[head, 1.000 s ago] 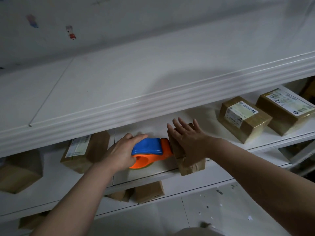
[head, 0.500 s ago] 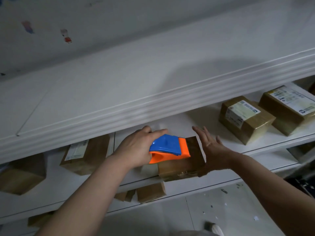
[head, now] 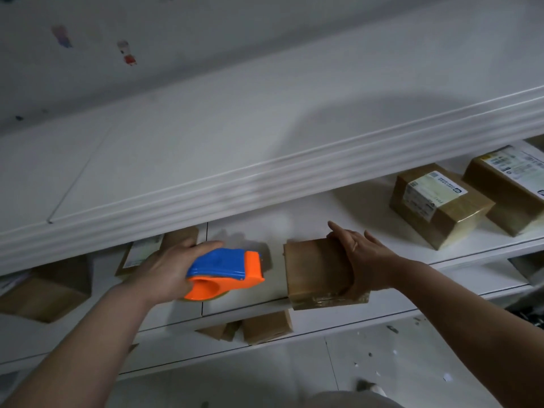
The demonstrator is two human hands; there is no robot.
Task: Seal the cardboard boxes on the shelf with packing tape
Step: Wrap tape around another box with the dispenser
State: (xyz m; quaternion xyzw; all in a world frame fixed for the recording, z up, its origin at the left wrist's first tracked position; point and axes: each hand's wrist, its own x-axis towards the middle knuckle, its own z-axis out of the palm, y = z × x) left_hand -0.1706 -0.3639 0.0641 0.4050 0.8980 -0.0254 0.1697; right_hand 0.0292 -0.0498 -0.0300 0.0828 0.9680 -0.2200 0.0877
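Observation:
A small brown cardboard box (head: 315,269) lies on the white middle shelf (head: 309,219), near its front edge, with glossy tape on its front face. My right hand (head: 363,256) grips the box's right side, fingers over its top edge. My left hand (head: 167,269) holds a blue and orange tape dispenser (head: 225,270) just left of the box, a small gap between them.
Two labelled boxes (head: 438,204) (head: 512,187) sit at the right of the same shelf. Another labelled box (head: 147,251) and a plain one (head: 47,287) are at the left. Smaller boxes (head: 265,326) lie on the shelf below. A thick top shelf edge (head: 265,184) overhangs.
The dispenser has come off the box top and moved left, leaving a gap. My right hand shifted from the box's side to gripping its right edge, and the box moved slightly right.

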